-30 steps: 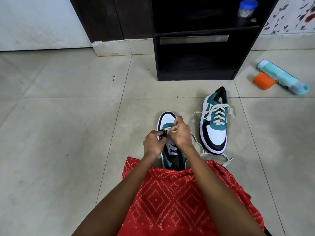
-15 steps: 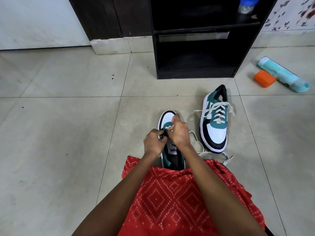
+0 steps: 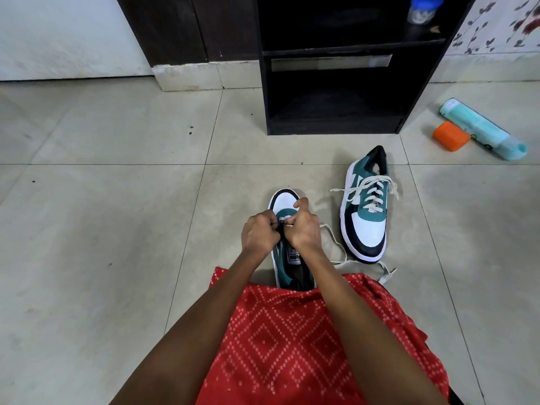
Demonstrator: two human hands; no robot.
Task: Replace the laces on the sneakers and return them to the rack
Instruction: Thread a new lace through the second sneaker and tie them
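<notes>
Both the left hand [image 3: 260,235] and right hand [image 3: 304,229] pinch the white lace [image 3: 345,257] on the near sneaker [image 3: 284,201]. The laced sneaker [image 3: 367,229] lies beside it, before the rack [image 3: 336,127].

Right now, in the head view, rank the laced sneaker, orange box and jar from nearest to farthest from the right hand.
From the right hand:
1. Laced sneaker, just to its right.
2. Orange box, farther off to the right.
3. Jar, up on the rack shelf.

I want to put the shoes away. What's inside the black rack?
A blue-lidded jar stands on the upper shelf of the rack. The lower shelf shows nothing, though its back is too dark to tell.
</notes>
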